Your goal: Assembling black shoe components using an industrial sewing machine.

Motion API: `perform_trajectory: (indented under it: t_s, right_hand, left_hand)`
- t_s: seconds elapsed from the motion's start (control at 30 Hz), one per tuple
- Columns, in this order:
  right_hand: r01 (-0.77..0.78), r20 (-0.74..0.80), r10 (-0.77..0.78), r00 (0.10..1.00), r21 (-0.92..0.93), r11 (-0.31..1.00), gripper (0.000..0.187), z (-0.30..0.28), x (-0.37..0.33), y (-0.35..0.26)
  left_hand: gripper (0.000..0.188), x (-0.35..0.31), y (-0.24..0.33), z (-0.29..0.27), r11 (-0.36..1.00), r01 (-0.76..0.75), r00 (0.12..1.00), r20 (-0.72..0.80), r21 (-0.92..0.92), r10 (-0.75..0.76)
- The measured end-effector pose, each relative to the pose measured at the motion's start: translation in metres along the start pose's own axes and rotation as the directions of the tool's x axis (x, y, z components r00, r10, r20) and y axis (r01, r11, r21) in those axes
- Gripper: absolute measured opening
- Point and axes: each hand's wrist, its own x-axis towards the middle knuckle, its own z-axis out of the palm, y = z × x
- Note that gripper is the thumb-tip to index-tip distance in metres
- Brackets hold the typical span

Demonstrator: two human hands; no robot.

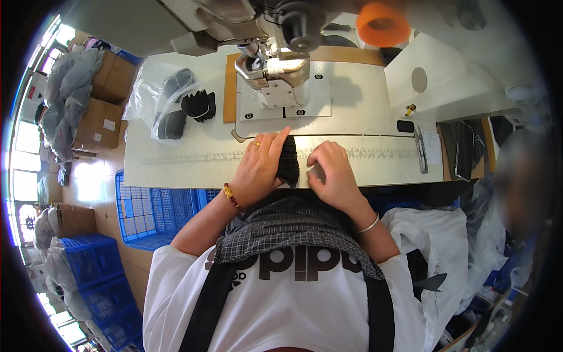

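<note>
At the near edge of the sewing table (193, 167), my left hand (256, 164) is closed around a bundle of black fabric pieces (288, 161) with ridged layers, thumb below and fingers along its left side. Just to the right of the bundle is my right hand (335, 175), fingers curled toward the thumb. A dark patch shows between them, and I cannot make out whether it is a held piece. Beyond both hands stands the sewing machine head (275, 88) over its metal plate. Another black bundle, tied with a white band (199, 107), lies at the left.
A clear plastic bag (153, 105) with dark grey pieces lies on the table's left. Silver thread snips (420, 149) rest at the right, near a small black object (405, 126). Below the left edge sits a blue basket (155, 217). An orange cone (382, 24) is overhead.
</note>
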Motion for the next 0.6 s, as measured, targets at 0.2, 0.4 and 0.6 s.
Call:
perform_trajectory:
  t_s: [0.2,0.4,0.6]
  right_hand:
    - [0.029,-0.086,-0.042,0.995,-0.153,0.988,0.016,0.018,-0.015,-0.009]
    - [0.076,-0.125,-0.107,0.986,-0.229,0.97,0.017,0.024,-0.017,-0.008]
    - [0.043,-0.122,-0.08,0.989,-0.279,0.959,0.014,0.025,-0.012,-0.012]
  left_hand:
    - [0.103,0.002,0.0,-0.001,1.0,-0.012,1.0,0.026,0.018,0.012]
    - [0.106,0.004,0.002,-0.003,0.999,-0.012,1.0,0.027,0.034,0.011]
    - [0.109,0.003,0.007,-0.006,1.0,0.001,0.998,0.057,0.024,-0.002]
